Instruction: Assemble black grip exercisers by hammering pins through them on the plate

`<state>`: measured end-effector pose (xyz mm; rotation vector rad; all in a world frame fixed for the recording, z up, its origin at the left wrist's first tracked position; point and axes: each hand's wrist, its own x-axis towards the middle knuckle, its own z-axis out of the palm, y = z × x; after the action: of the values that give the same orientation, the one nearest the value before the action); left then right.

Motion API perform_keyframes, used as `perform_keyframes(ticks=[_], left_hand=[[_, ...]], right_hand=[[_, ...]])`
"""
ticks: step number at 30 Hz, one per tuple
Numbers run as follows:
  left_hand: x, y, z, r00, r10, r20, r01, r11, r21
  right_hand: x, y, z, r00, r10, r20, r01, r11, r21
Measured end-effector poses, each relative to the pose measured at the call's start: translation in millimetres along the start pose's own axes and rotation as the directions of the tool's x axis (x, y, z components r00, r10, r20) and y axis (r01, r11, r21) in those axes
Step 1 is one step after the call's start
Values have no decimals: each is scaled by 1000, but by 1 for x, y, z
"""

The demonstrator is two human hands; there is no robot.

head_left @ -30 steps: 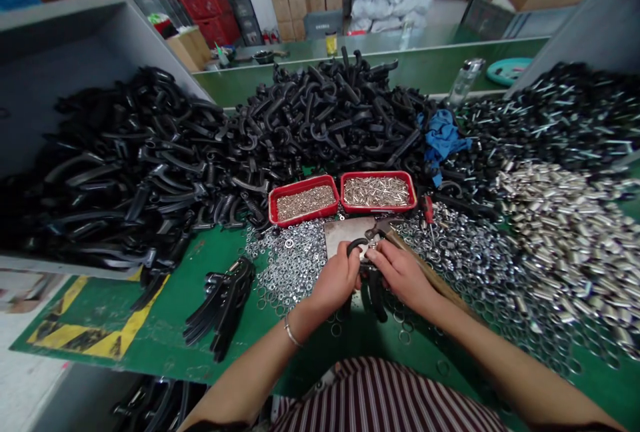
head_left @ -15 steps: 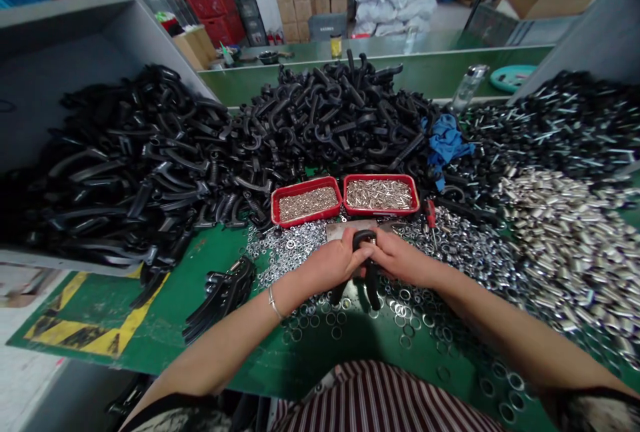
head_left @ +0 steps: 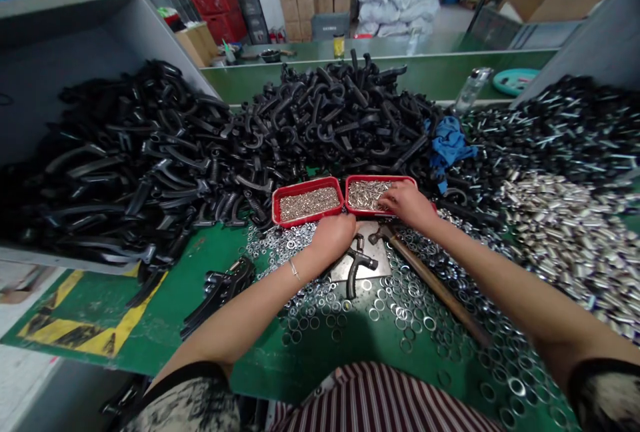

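Note:
My left hand is closed at the upper left of a metal plate, its fingers around one end of a black curved handle part. The rest of that part lies on the plate, its short stubs showing; the end under my hand is hidden. My right hand reaches into the right red tray, fingertips pinched together among small metal pins. What sits between those fingertips is too small to tell. A hammer lies below my right hand, its head on the plate, its wooden handle slanting toward me.
The left red tray holds tiny metal pieces. Black handles are heaped behind and to the left. Metal rings are scattered around the plate. Silver sleeves are piled at right, near a blue cloth. Several black parts lie at left.
My hands have separated. The black handle part has been lowered to the plate under my left hand, while my right hand has moved up and right into the tray of pins. The hammer is now uncovered.

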<state>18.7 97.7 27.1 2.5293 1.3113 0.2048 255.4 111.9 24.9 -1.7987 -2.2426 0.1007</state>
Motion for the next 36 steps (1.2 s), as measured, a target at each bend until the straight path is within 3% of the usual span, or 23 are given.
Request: perform_keyframes(ticks=[4, 7, 15, 19, 22, 26, 29, 32, 36], left_hand=[[65, 6, -18, 994, 101, -35, -98, 992, 76], [96, 6, -16, 993, 121, -8, -120, 987, 106], [89, 4, 8, 993, 76, -96, -64, 991, 121], [89, 6, 4, 978, -40, -206, 26, 997, -69], [74, 2, -2, 959, -101, -265, 16, 953, -304], [19, -11, 0, 967, 48, -250, -148, 905, -400], [-27, -19, 9, 991, -29, -130, -41, 864, -501], [-51, -18, 19, 994, -73, -84, 22, 865, -501], [-51, -11, 24, 995, -66, -76, 36, 938, -346]], right_hand=[[22, -10, 6, 999, 25, 25, -21, 988, -154], [30, -19, 11, 998, 50, 46, -41, 983, -179], [21, -14, 22, 999, 2, -35, -9, 983, -181], [17, -16, 22, 998, 14, -62, -25, 984, -179], [16, -17, 22, 998, 16, -61, -27, 983, -184], [19, -17, 23, 1000, 18, -11, -20, 971, -237], [22, -18, 23, 1000, -4, 26, 11, 968, -251], [24, -20, 22, 999, -28, 46, 39, 966, -255], [26, -20, 21, 997, -37, 63, 52, 961, -272]])
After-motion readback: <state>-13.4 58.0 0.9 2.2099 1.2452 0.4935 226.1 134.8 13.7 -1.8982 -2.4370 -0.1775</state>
